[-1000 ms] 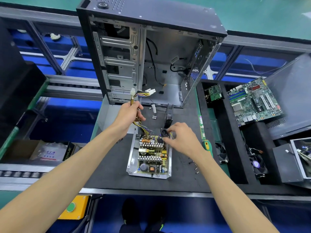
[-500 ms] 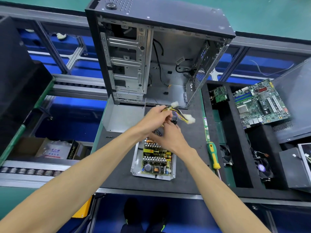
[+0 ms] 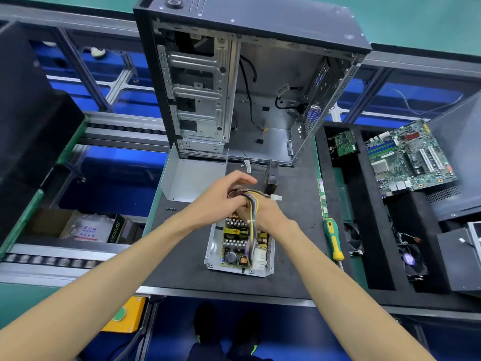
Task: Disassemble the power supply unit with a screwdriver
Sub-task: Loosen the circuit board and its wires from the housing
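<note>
Near the front edge of the black mat: the power supply (image 3: 240, 247), lid off, lies flat in its shallow metal tray with the green circuit board facing up.
Hands: both meet just above the far end of the power supply, touching each other over its coils.
Left hand (image 3: 221, 198): fingers stretched forward and relaxed over the wire bundle (image 3: 253, 204); whether it holds the wires cannot be told.
Right hand (image 3: 265, 212): tucked under the left, fingers hidden; its grip cannot be told.
Wire bundle: yellow, purple and black strands, tied with a white band, draped across the right hand and trailing down over the board to a white plug.
Board: crowded with ribbed silver fins, copper windings and a dark round can.
Screwdriver (image 3: 334, 239): green and yellow handle, lying untouched along the mat's right edge, just right of the right wrist.
Computer case (image 3: 250, 82): tall, bare grey steel inside, black shell, standing open at the mat's far edge.
Motherboard (image 3: 408, 157): green, resting in the black tray to the right.
</note>
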The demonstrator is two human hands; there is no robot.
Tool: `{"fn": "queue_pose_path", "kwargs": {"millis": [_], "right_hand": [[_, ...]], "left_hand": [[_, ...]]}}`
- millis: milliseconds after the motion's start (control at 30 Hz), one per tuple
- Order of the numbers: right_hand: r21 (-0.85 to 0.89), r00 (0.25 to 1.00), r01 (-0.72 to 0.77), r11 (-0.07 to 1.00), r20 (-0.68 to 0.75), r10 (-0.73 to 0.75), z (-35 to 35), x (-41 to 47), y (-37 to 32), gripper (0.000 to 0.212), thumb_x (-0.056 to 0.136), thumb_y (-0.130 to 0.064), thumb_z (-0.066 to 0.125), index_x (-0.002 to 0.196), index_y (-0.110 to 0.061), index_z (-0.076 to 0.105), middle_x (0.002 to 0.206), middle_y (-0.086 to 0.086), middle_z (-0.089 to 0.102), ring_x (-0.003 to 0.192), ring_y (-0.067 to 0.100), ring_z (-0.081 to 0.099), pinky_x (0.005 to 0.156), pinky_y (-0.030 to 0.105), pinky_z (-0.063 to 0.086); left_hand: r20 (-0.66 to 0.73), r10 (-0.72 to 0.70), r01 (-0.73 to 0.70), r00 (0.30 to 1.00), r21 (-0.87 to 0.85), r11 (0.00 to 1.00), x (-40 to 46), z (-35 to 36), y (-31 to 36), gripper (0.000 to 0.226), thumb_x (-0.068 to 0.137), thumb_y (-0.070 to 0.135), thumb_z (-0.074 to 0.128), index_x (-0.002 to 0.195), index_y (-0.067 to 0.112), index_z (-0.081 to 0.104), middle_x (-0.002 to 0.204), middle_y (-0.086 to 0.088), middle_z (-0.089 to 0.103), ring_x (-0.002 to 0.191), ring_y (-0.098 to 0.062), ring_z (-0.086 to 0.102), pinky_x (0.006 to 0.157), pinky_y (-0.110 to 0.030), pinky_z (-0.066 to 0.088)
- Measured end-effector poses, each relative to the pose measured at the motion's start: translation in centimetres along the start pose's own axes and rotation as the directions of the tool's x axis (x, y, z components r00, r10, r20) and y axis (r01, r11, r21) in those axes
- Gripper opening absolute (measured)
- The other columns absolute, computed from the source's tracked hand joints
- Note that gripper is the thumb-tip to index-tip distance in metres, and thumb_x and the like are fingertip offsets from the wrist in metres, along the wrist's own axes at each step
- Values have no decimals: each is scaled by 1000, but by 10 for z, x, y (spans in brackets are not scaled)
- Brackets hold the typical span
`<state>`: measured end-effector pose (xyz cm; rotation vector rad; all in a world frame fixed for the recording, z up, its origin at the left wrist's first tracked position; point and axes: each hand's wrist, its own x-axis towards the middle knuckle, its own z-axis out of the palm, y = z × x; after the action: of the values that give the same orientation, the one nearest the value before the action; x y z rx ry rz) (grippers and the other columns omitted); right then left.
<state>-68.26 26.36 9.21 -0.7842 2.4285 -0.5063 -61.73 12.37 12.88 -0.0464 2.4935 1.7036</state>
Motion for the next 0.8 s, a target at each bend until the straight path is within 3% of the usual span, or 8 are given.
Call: {"fn": "queue_pose_path", "kwargs": {"millis": [100,167,233,400,533,600,700,800], "right_hand": [[-170,995,98,981,28,-95,2,2,-6,18,103,-26,42,117,-29,52,109,2,63,112,30,60,94,43,38],[-236,989,147,961,42,-141,8,1,-6,35,103,-33,42,138,-29,44,112,4,66,107,29,60,91,44,35],[-314,981,195,929,44,-191,16,-1,-1,46,99,-40,49,142,-27,40,118,6,66,112,31,58,96,47,35],[-394,971,239,888,77,-228,24,-8,5,72,89,-70,51,145,-27,38,141,4,56,131,28,48,113,58,24],[-492,953,302,817,168,-251,29,-16,7,104,77,-79,59,156,-21,24,155,8,38,144,32,31,117,70,7],[-546,953,304,781,187,-240,32,-17,7,110,74,-77,64,158,-20,19,156,11,35,143,35,32,117,69,10],[-540,958,285,792,160,-236,32,-14,6,106,75,-75,67,156,-23,23,153,12,41,134,37,44,112,60,24],[-506,965,262,822,128,-229,32,-12,6,93,78,-67,69,153,-28,30,151,10,45,128,36,49,107,54,31]], "left_hand": [[-155,-14,37,988,144,989,-22,4,-23,34,90,3,59,114,27,60,117,14,62,115,1,53,104,-22,39],[-213,-29,72,977,198,978,-37,8,-39,37,90,5,58,114,33,55,120,14,53,122,-1,45,104,-21,33],[-244,-81,138,966,225,965,-46,10,-52,35,93,12,58,119,35,51,124,11,47,127,-5,40,107,-25,31],[-146,-247,270,958,162,949,-55,13,-68,45,99,21,56,134,39,35,134,4,44,117,-13,53,99,-29,40],[-83,-303,309,949,74,948,-55,12,-69,50,100,19,53,133,47,29,117,16,54,99,-14,67,89,-30,53],[-77,-313,318,947,83,944,-55,11,-69,51,100,19,54,132,49,28,112,20,52,94,-11,67,82,-23,54],[-72,-316,322,946,80,943,-55,8,-68,55,98,15,56,130,51,29,110,18,51,89,3,65,70,-9,48],[-86,-346,352,934,67,934,-54,6,-67,63,96,16,60,137,49,25,116,10,57,94,-3,66,82,-22,53]]}}
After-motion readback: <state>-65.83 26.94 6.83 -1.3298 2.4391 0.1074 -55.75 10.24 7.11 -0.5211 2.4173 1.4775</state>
